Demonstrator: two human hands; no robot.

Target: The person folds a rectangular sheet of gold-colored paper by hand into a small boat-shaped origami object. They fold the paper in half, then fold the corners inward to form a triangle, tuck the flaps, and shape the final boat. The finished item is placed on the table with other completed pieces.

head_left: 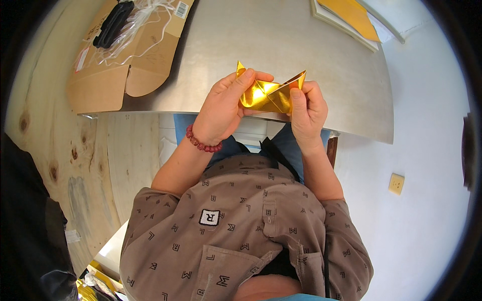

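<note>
A shiny gold sheet of foil paper [262, 95], folded into a boat-like shape with a pointed tip at each end, is held up between my two hands over the table's near edge. My left hand [224, 103], with a red bead bracelet at its wrist, grips the left end, its thumb pressed on the front near the left tip. At the right end, my right hand [307, 108] pinches the paper between thumb and curled fingers. The right tip stands partly open, showing a darker inside. Some fingers are hidden behind the paper.
The grey metal table [226, 35] spreads beyond my hands. On its left lies a flattened cardboard box [108, 83] with a black plastic item [113, 25] and clear plastic wrap [143, 32]. A stack of yellow and white paper [351, 22] sits at the far right, by the white wall.
</note>
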